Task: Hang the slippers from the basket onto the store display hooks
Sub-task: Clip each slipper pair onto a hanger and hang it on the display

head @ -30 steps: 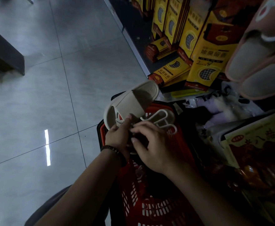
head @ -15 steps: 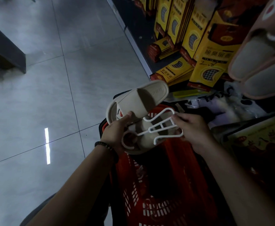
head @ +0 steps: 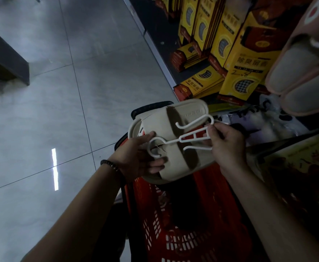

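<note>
My left hand grips a pair of beige slide slippers at their left ends, holding them above the red plastic basket. One slipper lies farther from me, the other nearer. My right hand pinches a white plastic slipper hanger that lies across the pair, its hook end curling toward my left thumb. A thin string seems to tie the slippers together near that hook. The display hooks themselves are out of sight.
Yellow and red boxes fill the low shelf ahead on the right. Pink fabric slippers hang at the upper right. White plastic bags lie behind the basket. Grey tiled floor spreads to the left, with a dark fixture at far left.
Both slippers have come up out of the basket and spread apart. My right hand moved from the bundle's middle to the hanger's right end and pulled the hanger out across the slippers.
</note>
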Tool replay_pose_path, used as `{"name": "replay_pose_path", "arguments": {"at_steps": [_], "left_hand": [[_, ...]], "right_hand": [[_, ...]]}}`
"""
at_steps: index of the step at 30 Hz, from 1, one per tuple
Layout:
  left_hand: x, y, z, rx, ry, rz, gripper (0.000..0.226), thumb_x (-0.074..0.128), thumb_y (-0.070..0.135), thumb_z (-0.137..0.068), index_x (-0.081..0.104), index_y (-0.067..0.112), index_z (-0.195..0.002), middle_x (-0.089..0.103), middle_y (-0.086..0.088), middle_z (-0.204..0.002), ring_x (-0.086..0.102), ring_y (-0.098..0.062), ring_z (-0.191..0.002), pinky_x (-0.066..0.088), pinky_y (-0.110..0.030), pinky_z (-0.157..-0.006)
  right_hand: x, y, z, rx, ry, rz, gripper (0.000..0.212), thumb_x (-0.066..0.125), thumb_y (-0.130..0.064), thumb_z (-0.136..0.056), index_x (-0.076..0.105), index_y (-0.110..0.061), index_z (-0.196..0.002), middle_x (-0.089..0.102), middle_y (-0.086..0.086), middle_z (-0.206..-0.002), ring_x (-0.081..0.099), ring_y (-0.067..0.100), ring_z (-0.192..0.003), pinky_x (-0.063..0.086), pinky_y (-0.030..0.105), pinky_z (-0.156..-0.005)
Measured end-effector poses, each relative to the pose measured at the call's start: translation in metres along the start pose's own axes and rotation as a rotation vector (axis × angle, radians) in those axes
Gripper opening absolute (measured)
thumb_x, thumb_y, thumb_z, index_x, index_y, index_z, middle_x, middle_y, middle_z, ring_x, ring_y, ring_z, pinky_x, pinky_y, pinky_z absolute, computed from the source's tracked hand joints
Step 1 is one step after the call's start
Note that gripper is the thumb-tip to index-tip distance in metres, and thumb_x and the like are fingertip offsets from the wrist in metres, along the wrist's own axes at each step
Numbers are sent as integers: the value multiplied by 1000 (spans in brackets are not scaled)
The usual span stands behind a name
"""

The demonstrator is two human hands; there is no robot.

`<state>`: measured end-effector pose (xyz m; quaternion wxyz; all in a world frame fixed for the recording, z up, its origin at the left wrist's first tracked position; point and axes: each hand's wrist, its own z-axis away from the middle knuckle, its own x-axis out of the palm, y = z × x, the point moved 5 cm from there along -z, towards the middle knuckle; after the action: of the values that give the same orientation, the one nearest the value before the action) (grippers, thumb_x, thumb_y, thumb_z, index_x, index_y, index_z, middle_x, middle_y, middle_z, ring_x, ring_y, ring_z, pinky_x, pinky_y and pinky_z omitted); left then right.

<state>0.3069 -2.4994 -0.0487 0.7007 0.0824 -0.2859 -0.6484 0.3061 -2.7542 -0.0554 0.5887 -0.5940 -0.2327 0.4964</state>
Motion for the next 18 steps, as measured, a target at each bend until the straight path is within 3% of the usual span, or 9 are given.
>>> {"name": "replay_pose_path", "arguments": {"at_steps": [3, 10, 14, 18], "left_hand": [[1, 0, 3, -24, 23, -6, 60, 71, 46, -90, 60, 7, -134, 68, -18, -108, 75, -35, -77, 60, -39, -64], [-2, 5, 6, -11, 37, -52, 62, 71, 51, -87, 62, 10, -132, 70, -15, -101, 74, -32, -74, 58, -35, -60], [2, 2, 9, -36, -42, -100, 63, 65, 53, -93, 61, 6, -135, 69, -24, -101, 71, -35, -74, 54, -37, -65], [8, 6, 17, -9, -128, -150, 47, 63, 57, -90, 76, 19, -116, 71, -22, -104, 71, -34, -76, 55, -37, -66]], "right_hand": [[6, 2, 5, -4, 33, 43, 21, 66, -26, -103, 74, -26, -84, 76, -5, -83, 72, 11, -77, 55, 29, -72], [12, -6, 10, -28, -42, -11, 19, 69, -23, -101, 77, -24, -84, 77, -8, -80, 70, -1, -71, 49, 11, -62], [23, 1, 13, 9, -96, -19, 13, 70, -21, -101, 80, -19, -93, 78, -5, -83, 74, 4, -74, 52, 17, -65], [22, 3, 11, 71, -120, -64, 20, 71, -22, -100, 78, -31, -84, 81, -7, -87, 77, 9, -80, 58, 26, -72]]}}
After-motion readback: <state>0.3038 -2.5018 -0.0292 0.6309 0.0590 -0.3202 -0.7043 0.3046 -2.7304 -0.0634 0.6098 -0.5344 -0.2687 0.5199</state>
